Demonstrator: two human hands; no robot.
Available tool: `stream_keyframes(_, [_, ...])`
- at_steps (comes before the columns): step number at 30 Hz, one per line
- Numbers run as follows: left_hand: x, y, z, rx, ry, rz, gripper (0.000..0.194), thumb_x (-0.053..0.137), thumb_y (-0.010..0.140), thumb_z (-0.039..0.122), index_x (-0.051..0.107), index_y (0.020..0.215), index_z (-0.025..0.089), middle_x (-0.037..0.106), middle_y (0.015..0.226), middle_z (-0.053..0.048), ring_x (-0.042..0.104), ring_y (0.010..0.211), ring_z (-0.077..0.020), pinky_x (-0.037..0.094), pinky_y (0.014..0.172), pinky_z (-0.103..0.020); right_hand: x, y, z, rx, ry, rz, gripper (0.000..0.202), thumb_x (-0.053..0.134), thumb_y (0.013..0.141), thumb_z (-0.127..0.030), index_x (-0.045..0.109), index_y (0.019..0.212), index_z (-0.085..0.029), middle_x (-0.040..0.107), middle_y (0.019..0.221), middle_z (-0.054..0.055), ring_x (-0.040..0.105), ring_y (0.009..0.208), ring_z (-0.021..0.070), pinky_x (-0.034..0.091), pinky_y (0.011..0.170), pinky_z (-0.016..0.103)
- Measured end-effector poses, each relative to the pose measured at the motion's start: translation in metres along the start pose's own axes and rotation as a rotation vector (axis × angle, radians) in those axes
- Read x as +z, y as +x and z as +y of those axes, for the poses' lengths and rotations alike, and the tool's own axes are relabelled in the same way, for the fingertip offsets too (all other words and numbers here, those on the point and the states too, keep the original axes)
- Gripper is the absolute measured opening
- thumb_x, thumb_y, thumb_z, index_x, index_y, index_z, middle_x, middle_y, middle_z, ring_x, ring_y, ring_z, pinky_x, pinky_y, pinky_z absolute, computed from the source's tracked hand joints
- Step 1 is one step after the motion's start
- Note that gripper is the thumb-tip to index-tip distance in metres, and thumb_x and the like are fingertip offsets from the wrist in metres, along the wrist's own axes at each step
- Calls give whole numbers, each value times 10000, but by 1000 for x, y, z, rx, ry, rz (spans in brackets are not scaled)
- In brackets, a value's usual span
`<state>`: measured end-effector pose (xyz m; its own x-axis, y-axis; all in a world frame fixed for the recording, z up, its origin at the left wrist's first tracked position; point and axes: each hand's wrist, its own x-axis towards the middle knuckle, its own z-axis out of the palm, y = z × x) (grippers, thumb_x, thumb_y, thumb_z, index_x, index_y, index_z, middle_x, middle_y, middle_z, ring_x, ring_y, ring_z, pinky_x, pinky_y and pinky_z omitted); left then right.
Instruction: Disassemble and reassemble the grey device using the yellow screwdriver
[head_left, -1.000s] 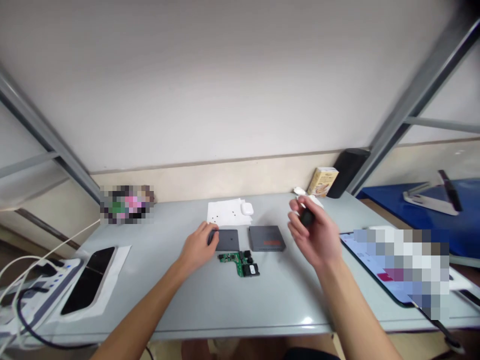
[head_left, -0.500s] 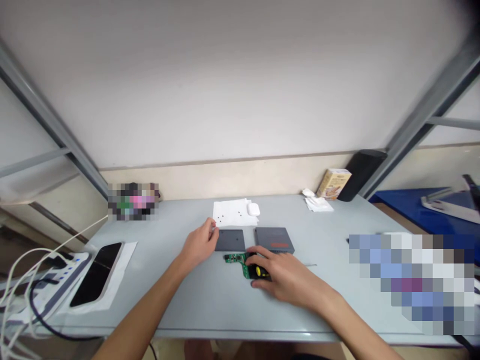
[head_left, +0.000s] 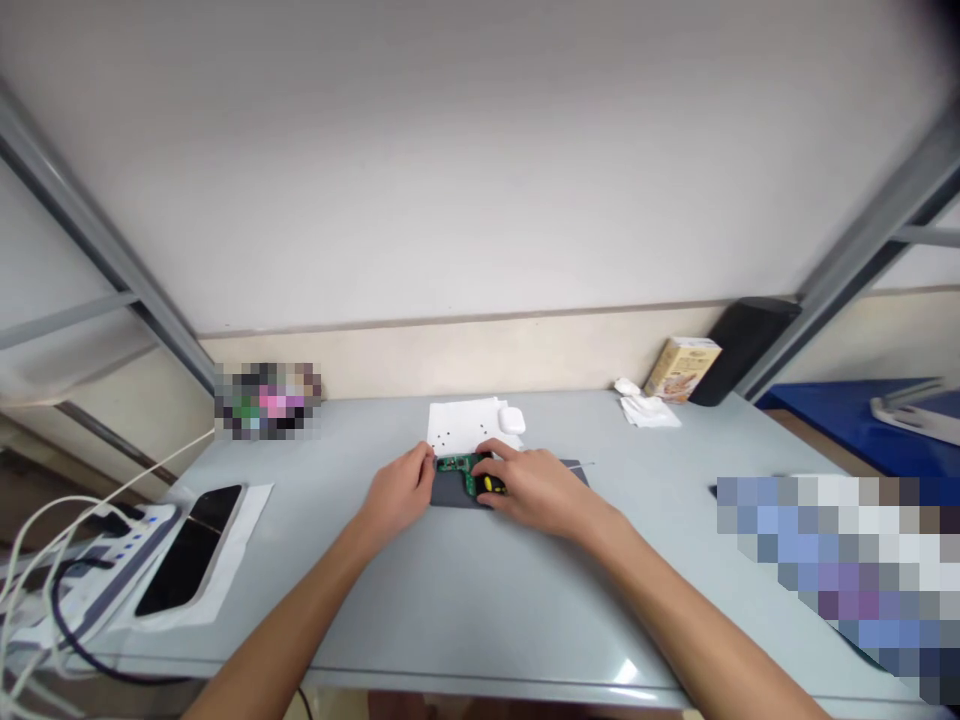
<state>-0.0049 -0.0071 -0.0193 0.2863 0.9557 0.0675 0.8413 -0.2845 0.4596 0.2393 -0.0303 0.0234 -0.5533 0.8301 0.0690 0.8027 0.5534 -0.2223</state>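
My right hand (head_left: 536, 490) grips a green circuit board (head_left: 470, 478) with a black part, together with a black-and-yellow screwdriver (head_left: 493, 484); the screwdriver's thin shaft pokes out to the right. The board is over a dark grey flat panel (head_left: 455, 492). At the panel's left edge, close to the board's left end, my left hand (head_left: 401, 485) has its fingers closed; what they pinch, if anything, is hidden. A dark grey box (head_left: 575, 472) lies mostly covered behind my right hand. Several tiny dark screws (head_left: 443, 437) rest on white paper (head_left: 461, 415) just beyond.
A white rounded case (head_left: 511, 420) sits at the paper's right edge. Crumpled tissue (head_left: 649, 410), a carton (head_left: 682, 370) and a black cylinder (head_left: 746, 350) stand back right. On the left are a phone (head_left: 191, 550) and a power strip (head_left: 124, 575) with cables.
My right hand has carried the circuit board and screwdriver up and left, from in front of the panel to over it. My left hand stays near the panel's left edge.
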Motion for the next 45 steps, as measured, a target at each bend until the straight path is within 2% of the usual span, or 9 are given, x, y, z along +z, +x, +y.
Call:
stream_keyframes(8, [1, 1, -1, -3, -16, -7, 195, 352, 1049, 306, 531, 995, 250, 673, 858, -6, 618, 735, -199, 376, 668, -287, 20, -6, 2, -10, 52, 51, 293, 647, 961, -393, 760, 1206, -278, 642, 1381, 80, 685, 665, 160, 511, 660, 354])
stream_keyframes(15, [-2, 4, -5, 18, -62, -24, 189, 380, 1024, 306, 558, 1002, 244, 675, 843, -2, 610, 731, -192, 383, 669, -284, 20, -9, 2, 24, 106, 67, 297, 639, 964, -410, 756, 1206, -283, 653, 1395, 64, 698, 708, 170, 537, 719, 354])
stream_keyframes(21, [-5, 6, -16, 109, -104, -95, 180, 423, 992, 295, 574, 1076, 245, 641, 807, 20, 585, 694, -169, 395, 658, -271, 24, -6, 3, 37, 118, 47, 297, 645, 961, -419, 756, 1202, -286, 670, 1383, 52, 729, 778, 210, 553, 742, 374])
stream_keyframes(25, [-5, 6, -21, 149, -102, -112, 172, 443, 985, 306, 589, 1048, 240, 621, 795, 22, 570, 695, -161, 395, 664, -266, 24, -6, 2, 52, 101, 49, 298, 641, 962, -409, 754, 1209, -284, 671, 1374, 69, 731, 778, 211, 551, 736, 371])
stream_keyframes(29, [-7, 6, -18, 141, -95, -116, 193, 426, 1005, 335, 593, 1028, 240, 636, 807, 19, 572, 702, -162, 393, 658, -263, 21, -8, 3, 38, 123, 50, 294, 636, 964, -409, 753, 1207, -292, 664, 1385, 69, 726, 762, 199, 554, 743, 374])
stream_keyframes(34, [-8, 6, -17, 110, -103, -110, 247, 422, 1015, 363, 608, 1124, 243, 670, 836, 9, 589, 702, -168, 408, 664, -268, 18, -9, 4, 48, 139, 56, 297, 623, 976, -421, 751, 1208, -287, 658, 1406, 64, 716, 719, 190, 570, 755, 398])
stream_keyframes(42, [-6, 7, -22, 127, -142, -99, 265, 459, 1003, 388, 652, 1094, 231, 672, 825, 4, 605, 727, -169, 428, 670, -261, 21, -7, 4, 27, 78, 29, 319, 658, 961, -398, 737, 1250, -287, 657, 1431, 68, 769, 914, 268, 583, 774, 396])
stream_keyframes(45, [-7, 6, -21, 126, -138, -102, 272, 457, 1004, 392, 651, 1109, 232, 664, 811, 7, 597, 717, -168, 434, 677, -265, 22, -6, 3, 13, 68, 24, 337, 687, 941, -408, 734, 1250, -282, 684, 1395, 76, 767, 931, 285, 570, 742, 390])
